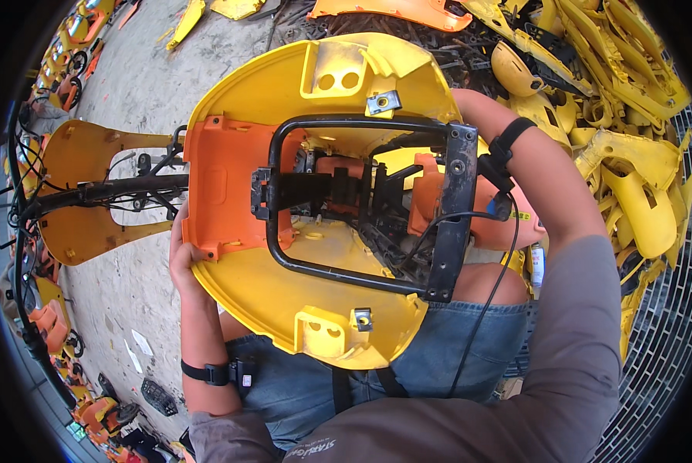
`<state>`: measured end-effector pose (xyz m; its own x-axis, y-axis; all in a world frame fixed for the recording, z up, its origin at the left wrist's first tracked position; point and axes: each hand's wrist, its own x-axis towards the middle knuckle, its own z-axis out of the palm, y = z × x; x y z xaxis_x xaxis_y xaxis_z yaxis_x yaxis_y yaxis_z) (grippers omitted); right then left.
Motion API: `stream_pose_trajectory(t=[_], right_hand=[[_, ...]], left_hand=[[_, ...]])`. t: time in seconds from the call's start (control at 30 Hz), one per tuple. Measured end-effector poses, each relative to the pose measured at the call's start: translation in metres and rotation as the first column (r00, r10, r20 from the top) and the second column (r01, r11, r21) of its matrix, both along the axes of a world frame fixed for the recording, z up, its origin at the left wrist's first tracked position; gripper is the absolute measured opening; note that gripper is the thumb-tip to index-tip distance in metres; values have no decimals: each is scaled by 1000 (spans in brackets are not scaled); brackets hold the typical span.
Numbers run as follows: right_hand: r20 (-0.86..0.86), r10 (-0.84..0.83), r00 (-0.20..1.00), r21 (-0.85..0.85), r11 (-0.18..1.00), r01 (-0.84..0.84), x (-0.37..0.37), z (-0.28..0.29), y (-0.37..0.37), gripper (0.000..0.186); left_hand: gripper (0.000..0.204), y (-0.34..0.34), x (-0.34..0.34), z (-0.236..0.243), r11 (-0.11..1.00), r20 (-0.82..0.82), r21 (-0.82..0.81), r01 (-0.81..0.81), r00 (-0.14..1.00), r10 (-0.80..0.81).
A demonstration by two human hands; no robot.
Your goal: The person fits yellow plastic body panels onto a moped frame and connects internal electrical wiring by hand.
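Note:
In front of me is a scooter body with a black tube frame (315,120) lying across its middle. A curved yellow side panel (257,81) flares out on its far side, and a matching yellow panel (253,297) on its near side, above my lap. An orange panel (222,170) joins them at the left. My left hand (182,258) grips the corner where the orange panel meets the near yellow one, its fingers partly behind the edge. My right arm reaches around the body's right end; behind the far yellow panel my right hand and its fingers are hidden.
The scooter's steering column (114,187) and brownish-yellow front shield (72,150) extend left. Yellow plastic parts (631,201) are heaped at the right, beside a metal grating (647,332). A black cable (488,297) hangs by my right arm. More scooters line the far left.

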<state>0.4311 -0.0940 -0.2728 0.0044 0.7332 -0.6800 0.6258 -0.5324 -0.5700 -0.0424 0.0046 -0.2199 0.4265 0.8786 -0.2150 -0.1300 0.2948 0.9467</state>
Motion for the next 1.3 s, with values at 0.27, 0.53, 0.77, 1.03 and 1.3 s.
stream_pose_trajectory(t=[0.27,0.53,0.77,1.03,1.3], right_hand=[[-365,145,920,34,989,-142,-13,-17,11,56],[12,298,954,524,811,-260,-23,-27,17,46],[283,-7,959,687,699,-198,-23,-43,16,38],[456,-196,868,616,773,-149,-14,-53,11,35],[391,-164,906,575,812,-101,-15,-44,-2,46]], left_hand=[[91,1,13,17,982,-4,-74,-173,985,173],[92,4,12,19,989,1,-79,-128,992,128],[95,7,18,13,987,22,-73,-142,989,144],[89,19,23,14,995,-17,-39,87,996,-88],[84,25,23,10,986,-24,-18,165,986,-166]])
